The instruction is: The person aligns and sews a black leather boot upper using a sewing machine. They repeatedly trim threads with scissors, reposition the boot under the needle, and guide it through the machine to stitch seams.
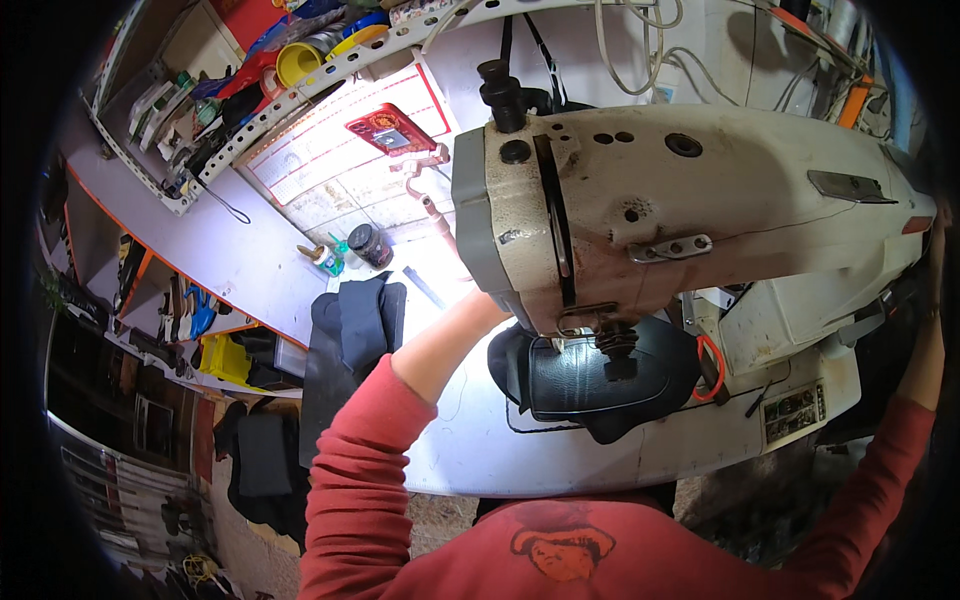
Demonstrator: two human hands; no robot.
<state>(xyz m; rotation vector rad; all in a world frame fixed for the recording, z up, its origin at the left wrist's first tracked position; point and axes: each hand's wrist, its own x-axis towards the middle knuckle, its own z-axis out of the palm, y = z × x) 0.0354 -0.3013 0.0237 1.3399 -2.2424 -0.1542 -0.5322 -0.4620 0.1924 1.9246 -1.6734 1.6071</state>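
Observation:
A white industrial sewing machine [640, 200] fills the upper right. Under its needle area lies a black leather piece [600, 385] with a stitched, padded look. My left forearm reaches up to the machine's head, and my left hand [480, 292] is mostly hidden behind it, so its fingers do not show. Far to the right, my right hand [936, 255] is by the machine's end, dim and cut by the picture's rim. What it touches there is not clear. A red ring-shaped cord [711, 367] sits beside the leather piece.
Folded dark fabric [362, 322] lies on the table's left. A black jar [370, 246] and a small glue bottle [324, 260] stand behind it. A red-cased phone [395, 130] is on a stand. A metal shelf edge [290, 110] hangs above; a bobbin tray [793, 412] sits right.

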